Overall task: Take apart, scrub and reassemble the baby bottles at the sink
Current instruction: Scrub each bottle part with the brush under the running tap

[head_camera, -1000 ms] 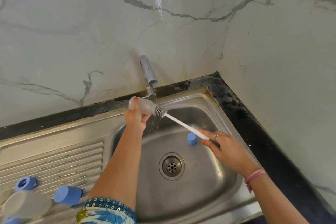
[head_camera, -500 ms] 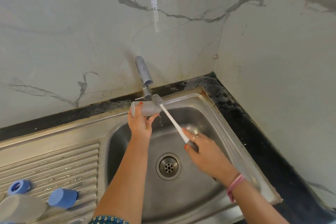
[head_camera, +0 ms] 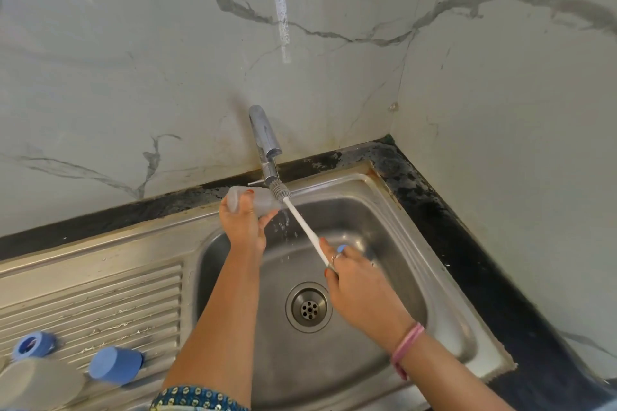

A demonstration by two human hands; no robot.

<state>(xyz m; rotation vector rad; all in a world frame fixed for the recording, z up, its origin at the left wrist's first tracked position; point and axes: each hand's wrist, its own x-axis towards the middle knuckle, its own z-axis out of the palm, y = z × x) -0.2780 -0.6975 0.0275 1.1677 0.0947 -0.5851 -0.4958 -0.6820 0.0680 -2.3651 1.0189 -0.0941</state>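
**Sink station: bottle body under the tap, brush at its mouth**

- Bottle (head_camera: pixel 253 198): clear, cap and collar off, held sideways just below the tap (head_camera: pixel 265 140), above the back of the sink (head_camera: pixel 410 243). Mouth points right.
- Left hand (head_camera: pixel 242 227): grip wrapped round the bottle's body, thumb on the upper side, fingers curled beneath.
- Brush (head_camera: pixel 302 227): white handle slanting up and left; grey bristle head lies at the bottle's mouth, directly under the spout. Whether the bristles are partly inside cannot be told.
- Right hand (head_camera: pixel 354 284): grip pinched on the lower end of the brush handle.
- Water: drops show below the bottle's mouth; a steady stream cannot be made out.
- Small blue piece (head_camera: pixel 342 247): in the basin, mostly hidden behind the right fingers.
- Draining board (head_camera: pixel 100 294), left: blue ring (head_camera: pixel 33 344), blue cap (head_camera: pixel 115 365) and a second clear bottle (head_camera: pixel 36 384) lying there, apart from one another.

Step in hand, as judged: scrubbing or rinsing this bottle's body, parts already separated.

Next move calls for: bristles lined up with the narrow mouth and pushed straight along the bottle's axis while the left grip holds firm against slipping on wet plastic.
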